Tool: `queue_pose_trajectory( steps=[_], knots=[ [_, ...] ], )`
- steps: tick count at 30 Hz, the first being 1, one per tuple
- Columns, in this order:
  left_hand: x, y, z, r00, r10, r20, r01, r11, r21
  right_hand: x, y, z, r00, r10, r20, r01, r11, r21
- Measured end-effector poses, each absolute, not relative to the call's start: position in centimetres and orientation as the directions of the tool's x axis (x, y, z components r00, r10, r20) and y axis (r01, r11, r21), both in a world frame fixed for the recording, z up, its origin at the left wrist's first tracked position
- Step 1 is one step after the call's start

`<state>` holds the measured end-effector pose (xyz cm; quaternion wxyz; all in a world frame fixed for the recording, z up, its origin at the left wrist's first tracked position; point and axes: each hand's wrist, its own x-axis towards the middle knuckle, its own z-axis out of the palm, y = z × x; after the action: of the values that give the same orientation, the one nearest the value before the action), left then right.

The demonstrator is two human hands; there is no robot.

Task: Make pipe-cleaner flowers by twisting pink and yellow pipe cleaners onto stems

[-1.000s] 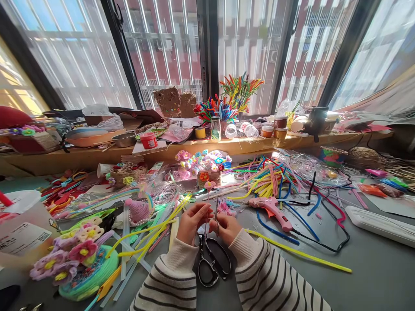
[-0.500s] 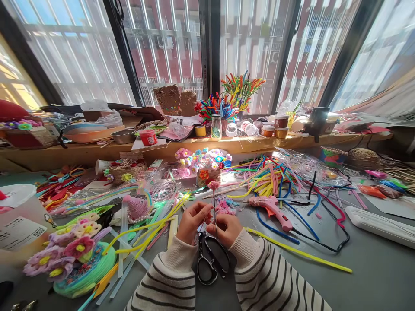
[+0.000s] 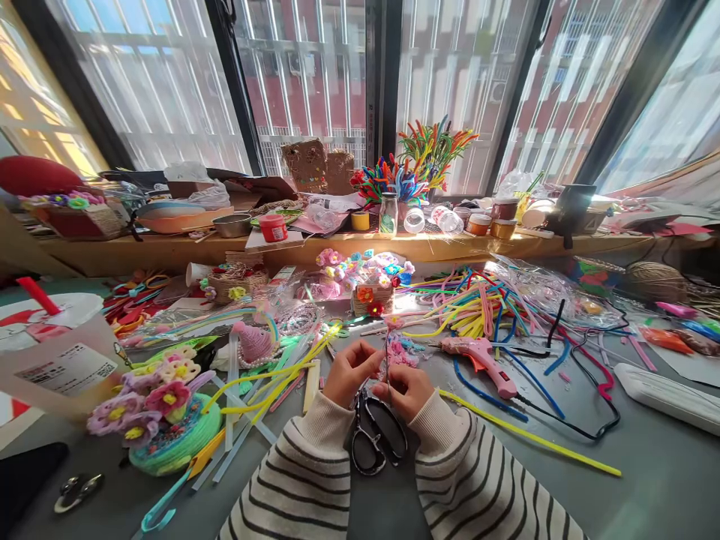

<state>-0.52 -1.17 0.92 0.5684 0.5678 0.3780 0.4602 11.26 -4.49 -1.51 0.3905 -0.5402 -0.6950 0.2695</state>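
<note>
Between my hands a thin dark wire stem [image 3: 386, 352] stands upright, with a small fuzzy pink piece [image 3: 394, 321] at its top. My left hand [image 3: 352, 373] is closed, thumb and forefinger pinched at the stem. Opposite it, my right hand [image 3: 406, 390] pinches lower on the same stem. Black-handled scissors [image 3: 371, 457] lie on the table just under both hands, their blades partly hidden. Behind the fingers sits a pink fuzzy bundle [image 3: 406, 351].
Right of my hands lies a pink glue gun [image 3: 478, 358] with a black cord. A yellow pipe cleaner [image 3: 540, 436] crosses the right side. At left are a flower-topped green piece [image 3: 185, 435] and a drink cup [image 3: 61, 367]. A flower pot [image 3: 374, 298] stands behind.
The view has turned a little left, so everything sits farther right in the picture. Both hands keep their pinch on the stem, with the fingers slightly shifted.
</note>
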Motion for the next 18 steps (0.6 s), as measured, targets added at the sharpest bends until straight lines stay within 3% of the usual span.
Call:
queue_pose_trajectory(
  steps=[12, 18],
  knots=[
    [-0.4, -1.3, 1.0, 0.332, 0.938, 0.102, -0.045, -0.093, 0.995, 11.4, -3.9, -2.5, 0.018, 0.931, 0.365, 0.541, 0.298, -0.786],
    [-0.4, -1.4, 0.9, 0.33, 0.936, 0.12, -0.048, -0.11, 0.993, 11.4, -3.7, -2.7, 0.02, 0.943, 0.331, 0.506, 0.276, -0.817]
  ],
)
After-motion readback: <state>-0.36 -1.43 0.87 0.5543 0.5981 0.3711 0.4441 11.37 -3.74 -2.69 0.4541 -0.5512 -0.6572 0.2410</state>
